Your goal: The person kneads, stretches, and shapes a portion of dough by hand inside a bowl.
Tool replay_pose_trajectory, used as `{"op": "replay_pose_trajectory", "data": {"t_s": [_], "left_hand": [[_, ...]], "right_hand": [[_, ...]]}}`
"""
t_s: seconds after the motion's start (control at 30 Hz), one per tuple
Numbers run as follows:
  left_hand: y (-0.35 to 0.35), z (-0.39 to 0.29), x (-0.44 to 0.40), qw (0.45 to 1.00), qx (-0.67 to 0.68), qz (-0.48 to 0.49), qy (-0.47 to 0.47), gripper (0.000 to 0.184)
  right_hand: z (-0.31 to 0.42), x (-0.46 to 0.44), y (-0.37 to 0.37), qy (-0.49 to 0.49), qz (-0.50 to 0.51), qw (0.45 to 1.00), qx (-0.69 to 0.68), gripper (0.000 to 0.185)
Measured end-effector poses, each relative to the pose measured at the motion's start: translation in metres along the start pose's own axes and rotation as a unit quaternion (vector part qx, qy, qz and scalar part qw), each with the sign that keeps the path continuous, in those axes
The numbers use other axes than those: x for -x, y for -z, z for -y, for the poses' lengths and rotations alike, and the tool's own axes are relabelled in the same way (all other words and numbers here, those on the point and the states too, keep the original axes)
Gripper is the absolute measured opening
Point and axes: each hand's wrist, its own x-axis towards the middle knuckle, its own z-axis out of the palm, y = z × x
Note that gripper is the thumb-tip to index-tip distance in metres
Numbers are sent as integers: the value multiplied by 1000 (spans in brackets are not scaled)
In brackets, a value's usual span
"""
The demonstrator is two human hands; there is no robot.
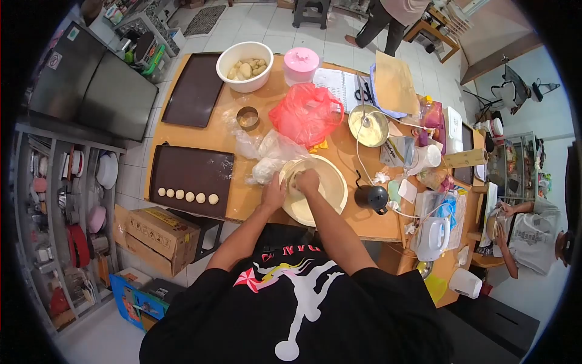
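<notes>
A large cream-coloured bowl [335, 193] stands at the table's near edge, in front of my body. My left hand [273, 193] grips its left rim. Inside the bowl is my right hand [307, 181], with its fingers curled near the left wall; what they hold, if anything, is hidden. Just beyond my left hand lies a clear plastic bag [265, 170] with white stuff in it. To the left, several small round dough balls [190, 196] sit in a row along the near side of a dark baking tray [194, 167].
Behind the bowl are a red plastic bag [305, 115], a metal ring [247, 117] and a white basin [245, 50] of pale lumps. A dark jug [371, 198], a cable and a hand mixer [434, 236] crowd the right. Two other people are nearby.
</notes>
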Motion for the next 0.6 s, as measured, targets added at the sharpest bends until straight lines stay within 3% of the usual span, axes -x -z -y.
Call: {"op": "replay_pose_trajectory", "data": {"t_s": [0.03,0.13,0.27,0.4,0.43,0.47,0.5,0.6], "left_hand": [[1,-1,-1,1000,2,4,3,36],[-3,0,1,1000,-3,-10,6,36],[-1,-1,-3,999,-4,18,38,35],[-9,3,-5,1000,0,-13,22,33],[-4,-2,-4,999,2,-2,33,33],[-1,-6,-3,999,4,9,44,32],[0,-8,-2,999,12,2,36,32],[1,-10,0,999,27,-15,15,31]], "right_hand": [[4,-4,6,-166,29,962,-216,23],[4,-17,15,-276,8,785,-555,19],[-77,-61,-25,-263,98,693,-664,18],[-56,-13,29,-201,117,764,-602,31],[-50,2,47,-157,120,890,-412,37],[-42,17,68,-105,116,967,-200,43],[-37,30,82,-50,107,993,24,48],[-36,60,93,-95,66,985,125,59]]}}
